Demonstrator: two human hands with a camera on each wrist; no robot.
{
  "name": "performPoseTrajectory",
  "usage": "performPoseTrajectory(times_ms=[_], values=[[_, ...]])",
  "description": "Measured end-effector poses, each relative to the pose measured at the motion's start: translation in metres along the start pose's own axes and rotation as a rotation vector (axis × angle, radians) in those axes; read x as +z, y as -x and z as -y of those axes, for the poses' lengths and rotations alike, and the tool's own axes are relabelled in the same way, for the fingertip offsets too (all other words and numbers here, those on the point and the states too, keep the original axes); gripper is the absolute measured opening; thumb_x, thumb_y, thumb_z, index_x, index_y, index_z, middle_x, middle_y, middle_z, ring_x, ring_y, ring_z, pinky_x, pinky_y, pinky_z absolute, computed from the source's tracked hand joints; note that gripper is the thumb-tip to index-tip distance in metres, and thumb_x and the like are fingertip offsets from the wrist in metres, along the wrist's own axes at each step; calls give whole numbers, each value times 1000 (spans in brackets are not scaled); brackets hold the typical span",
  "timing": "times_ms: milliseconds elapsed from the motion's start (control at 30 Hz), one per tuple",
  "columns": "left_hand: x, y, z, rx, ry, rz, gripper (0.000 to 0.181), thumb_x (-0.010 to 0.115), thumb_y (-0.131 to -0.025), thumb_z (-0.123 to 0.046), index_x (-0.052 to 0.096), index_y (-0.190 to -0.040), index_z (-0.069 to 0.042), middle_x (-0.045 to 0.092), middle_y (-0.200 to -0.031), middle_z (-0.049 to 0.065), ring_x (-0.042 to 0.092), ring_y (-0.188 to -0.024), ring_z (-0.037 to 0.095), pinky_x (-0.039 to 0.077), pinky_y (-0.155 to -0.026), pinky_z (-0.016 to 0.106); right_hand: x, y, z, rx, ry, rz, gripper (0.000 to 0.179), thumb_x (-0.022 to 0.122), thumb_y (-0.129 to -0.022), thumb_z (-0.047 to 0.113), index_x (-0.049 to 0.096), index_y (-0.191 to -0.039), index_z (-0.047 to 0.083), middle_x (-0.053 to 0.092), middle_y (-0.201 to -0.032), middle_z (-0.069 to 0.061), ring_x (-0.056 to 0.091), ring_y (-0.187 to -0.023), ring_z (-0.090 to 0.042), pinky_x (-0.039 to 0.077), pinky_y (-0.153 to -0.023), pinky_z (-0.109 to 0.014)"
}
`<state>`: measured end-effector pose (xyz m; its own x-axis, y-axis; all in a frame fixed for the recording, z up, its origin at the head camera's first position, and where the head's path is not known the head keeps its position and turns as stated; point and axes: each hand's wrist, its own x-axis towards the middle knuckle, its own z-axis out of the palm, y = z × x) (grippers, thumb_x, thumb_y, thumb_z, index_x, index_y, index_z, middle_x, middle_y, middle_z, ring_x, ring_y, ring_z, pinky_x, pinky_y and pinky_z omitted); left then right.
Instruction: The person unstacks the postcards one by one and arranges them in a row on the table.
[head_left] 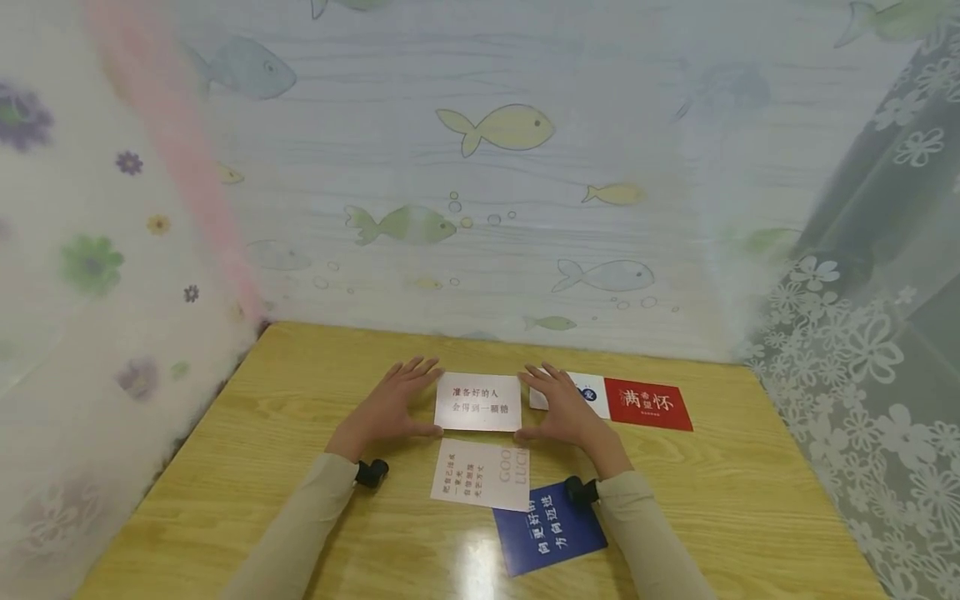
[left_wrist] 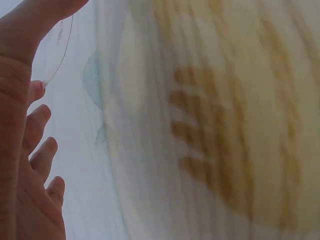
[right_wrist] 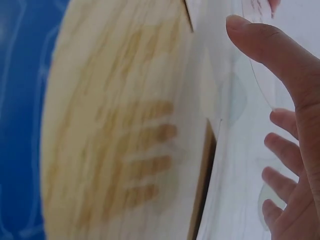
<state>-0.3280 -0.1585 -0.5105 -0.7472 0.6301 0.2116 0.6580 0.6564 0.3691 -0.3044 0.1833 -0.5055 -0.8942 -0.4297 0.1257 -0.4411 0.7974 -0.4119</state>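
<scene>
Between both hands is a pale pink card (head_left: pixel 477 402) with dark printed writing. My left hand (head_left: pixel 390 408) holds its left side, thumb at the lower corner and a fingertip at the upper one. The right hand (head_left: pixel 566 412) holds the opposite side in the same way. A thin edge of the card shows between thumb and finger in the left wrist view (left_wrist: pixel 52 55) and the right wrist view. Just below it lies a second pink card (head_left: pixel 480 475) marked "GOOD LUCK", which overlaps a blue card (head_left: pixel 551 533) under the right wrist.
Behind the right hand lie a white card (head_left: pixel 600 402), partly hidden, and a red card (head_left: pixel 649 404) beside it. All rest on a wood-grain table (head_left: pixel 300 383). A fish-print curtain (head_left: pixel 510 192) hangs along the back, with flowered cloth at both sides.
</scene>
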Motion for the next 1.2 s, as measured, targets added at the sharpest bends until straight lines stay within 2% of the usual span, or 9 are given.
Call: performPoseTrajectory(times_ms=[267, 700, 933, 1200], values=[[5, -7, 5, -42, 21, 27, 100, 83, -79, -53, 39, -158, -10, 30, -166, 11, 20, -155, 39, 13, -126, 58, 1, -6, -8, 18, 0, 17, 104, 91, -69, 50, 46, -154, 10, 39, -161, -13, 23, -153, -42, 13, -125, -62], [6, -32, 13, -67, 19, 78, 98, 82, -81, -49, 37, -158, -10, 33, -165, 11, 20, -155, 38, 13, -127, 56, -2, -19, -16, 67, -1, 46, 100, 90, -71, 46, 47, -153, 8, 38, -161, -16, 23, -153, -43, 13, -125, -63], [12, -48, 21, -99, 146, 140, 98, 82, -82, -44, 34, -160, -10, 28, -167, 10, 14, -156, 39, 9, -128, 56, -5, -23, -21, 143, -35, 82, 98, 90, -74, 41, 44, -155, 10, 35, -164, -14, 19, -155, -42, 12, -127, -59], [14, -59, 28, -161, 212, 193, 96, 83, -82, -40, 34, -160, -14, 27, -168, 8, 9, -157, 40, 9, -126, 60, -2, -28, -30, 183, -59, 105, 97, 89, -74, 45, 44, -155, 15, 32, -166, -11, 15, -156, -40, 17, -124, -63]])
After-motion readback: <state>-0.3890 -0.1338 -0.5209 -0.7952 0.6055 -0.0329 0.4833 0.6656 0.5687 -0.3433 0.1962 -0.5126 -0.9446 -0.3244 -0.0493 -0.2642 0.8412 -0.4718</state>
